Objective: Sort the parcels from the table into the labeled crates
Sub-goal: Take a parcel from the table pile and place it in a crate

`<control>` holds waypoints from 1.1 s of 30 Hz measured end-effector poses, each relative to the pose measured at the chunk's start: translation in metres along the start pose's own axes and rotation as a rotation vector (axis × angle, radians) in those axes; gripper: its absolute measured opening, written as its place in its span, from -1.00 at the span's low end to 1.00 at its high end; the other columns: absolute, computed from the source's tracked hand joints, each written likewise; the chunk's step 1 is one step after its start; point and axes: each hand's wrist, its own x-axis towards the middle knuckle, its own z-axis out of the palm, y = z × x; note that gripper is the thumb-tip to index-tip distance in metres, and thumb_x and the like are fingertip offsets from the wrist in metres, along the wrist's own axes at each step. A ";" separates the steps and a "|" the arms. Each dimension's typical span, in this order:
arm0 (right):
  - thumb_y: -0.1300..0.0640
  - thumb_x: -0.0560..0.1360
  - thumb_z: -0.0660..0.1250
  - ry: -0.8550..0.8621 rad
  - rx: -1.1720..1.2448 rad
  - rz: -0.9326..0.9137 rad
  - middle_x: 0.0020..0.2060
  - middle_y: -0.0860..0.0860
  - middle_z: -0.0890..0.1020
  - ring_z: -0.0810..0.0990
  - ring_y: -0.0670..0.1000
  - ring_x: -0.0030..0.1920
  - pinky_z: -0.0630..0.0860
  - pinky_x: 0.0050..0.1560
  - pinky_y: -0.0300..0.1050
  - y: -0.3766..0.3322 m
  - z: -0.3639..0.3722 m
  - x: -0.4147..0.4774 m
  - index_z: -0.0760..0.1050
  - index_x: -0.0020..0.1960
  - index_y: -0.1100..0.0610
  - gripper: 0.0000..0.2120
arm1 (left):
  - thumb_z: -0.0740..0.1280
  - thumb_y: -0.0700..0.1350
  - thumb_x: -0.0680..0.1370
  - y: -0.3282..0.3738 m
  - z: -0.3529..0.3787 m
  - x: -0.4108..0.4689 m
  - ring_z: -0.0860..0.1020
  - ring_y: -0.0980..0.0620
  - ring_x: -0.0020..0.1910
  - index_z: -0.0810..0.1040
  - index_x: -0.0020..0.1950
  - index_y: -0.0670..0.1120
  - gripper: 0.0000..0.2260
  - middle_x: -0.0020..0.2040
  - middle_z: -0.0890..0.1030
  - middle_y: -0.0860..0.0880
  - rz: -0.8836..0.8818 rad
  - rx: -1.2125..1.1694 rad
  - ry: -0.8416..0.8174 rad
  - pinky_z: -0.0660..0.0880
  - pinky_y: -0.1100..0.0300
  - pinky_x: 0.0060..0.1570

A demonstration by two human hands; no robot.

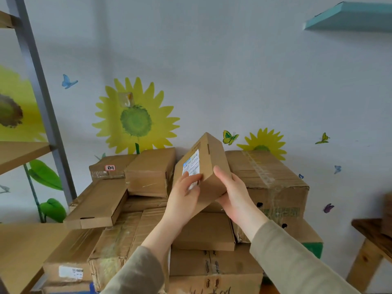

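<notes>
Above the pile of boxes point(152, 172), gripping one small parcel point(214, 164) with left hand point(183, 197) and right hand point(235, 194), tilted, held clear of the stack. Covering part of the label point(192, 162) with left fingers point(195, 177), so easy to misread and pick the wrong crate. No crates visible tbh.

Sunflower decal point(135, 122) and butterfly stickers point(230, 137) on the wall point(233, 71), teal shelf point(350, 16) upper right.

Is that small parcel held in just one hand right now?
No, the left hand grips the parcel on its labelled face and the right hand grips its other side.
</notes>
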 end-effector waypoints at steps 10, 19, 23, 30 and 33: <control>-0.05 0.37 0.35 -0.058 0.202 0.027 0.11 0.17 0.64 0.57 0.15 0.19 0.47 0.23 0.11 0.009 -0.012 -0.001 0.47 0.27 0.15 -0.48 | 0.17 -0.23 0.61 -0.012 -0.009 0.005 0.49 0.13 0.15 0.38 0.38 0.01 -0.65 0.10 0.57 0.06 0.058 0.053 0.135 0.30 0.39 0.02; -0.09 0.43 0.28 -0.106 0.267 0.062 0.16 0.17 0.61 0.56 0.15 0.22 0.46 0.22 0.08 0.012 -0.017 -0.003 0.41 0.35 0.11 -0.46 | 0.47 0.17 0.35 -0.016 -0.028 0.005 0.48 -0.01 0.14 0.31 0.36 -0.17 -0.27 0.23 0.47 -0.03 -0.432 -0.106 0.177 0.46 0.11 0.00; -0.07 0.49 0.23 -0.102 0.265 0.084 0.14 0.15 0.63 0.55 0.13 0.22 0.47 0.20 0.06 0.009 -0.020 -0.001 0.45 0.31 0.11 -0.56 | 0.42 0.03 0.47 -0.033 -0.028 0.005 0.57 -0.01 -0.01 0.47 0.26 -0.14 -0.56 0.08 0.59 -0.07 -0.397 -0.314 0.202 0.55 0.04 -0.10; 0.10 0.55 0.24 0.092 -0.180 0.065 0.28 0.04 0.50 0.46 0.09 0.26 0.44 0.24 0.10 0.009 -0.031 0.012 0.39 0.35 0.07 -0.63 | 0.41 -0.06 0.49 -0.037 -0.033 0.000 0.48 -0.01 0.20 0.32 0.43 -0.15 -0.44 0.23 0.50 -0.03 -0.218 -0.163 0.319 0.45 0.08 0.21; -0.12 0.52 0.29 0.042 -0.427 0.063 0.24 -0.13 0.44 0.40 -0.05 0.22 0.36 0.30 0.05 0.013 -0.027 0.006 0.32 0.37 0.02 -0.51 | 0.41 -0.09 0.49 -0.036 -0.029 -0.001 0.48 0.01 0.20 0.32 0.43 -0.14 -0.45 0.26 0.51 -0.03 -0.140 -0.089 0.308 0.45 0.11 0.21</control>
